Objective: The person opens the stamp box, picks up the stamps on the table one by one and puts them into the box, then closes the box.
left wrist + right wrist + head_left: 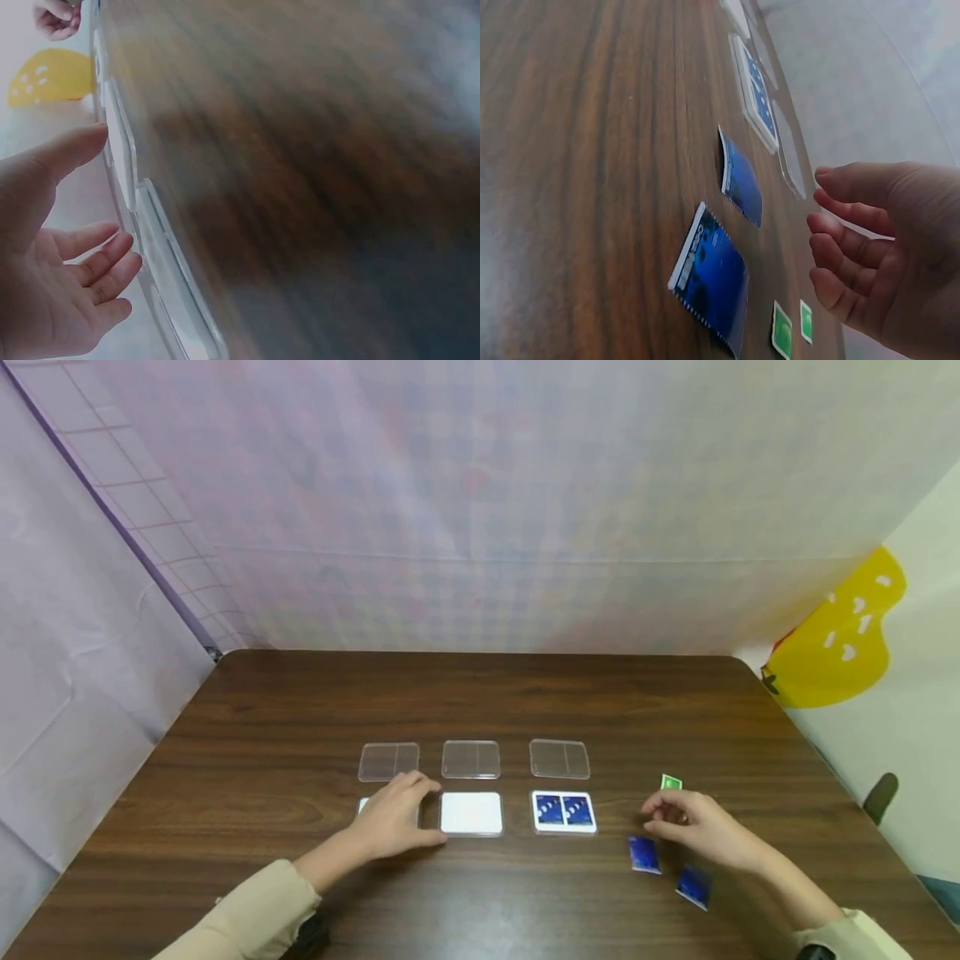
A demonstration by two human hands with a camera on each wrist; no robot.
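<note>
Sorting small packets into white square trays, judged mid-way: left hand [393, 817] resting flat, fingers relaxed, on near-left white tray [362, 804]. Right hand [701, 832] loosely curled, grip empty, over green sachets [671, 782] and two blue foil packets [644, 854] on dark wooden worktop [300, 710]. Next, probably: pinch one packet.

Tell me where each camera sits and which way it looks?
Head: worn on the head, looking forward and down at the table, three white trays, three clear lids; both sleeves, the left hand and the right hand show.
Left wrist: on the left wrist, looking low along the tray edges; palm and fingers show.
Right wrist: on the right wrist, skimming the table toward two blue packets; curled fingers show.
Shared: head and right wrist views both show the blue packets and the small green packets.
</note>
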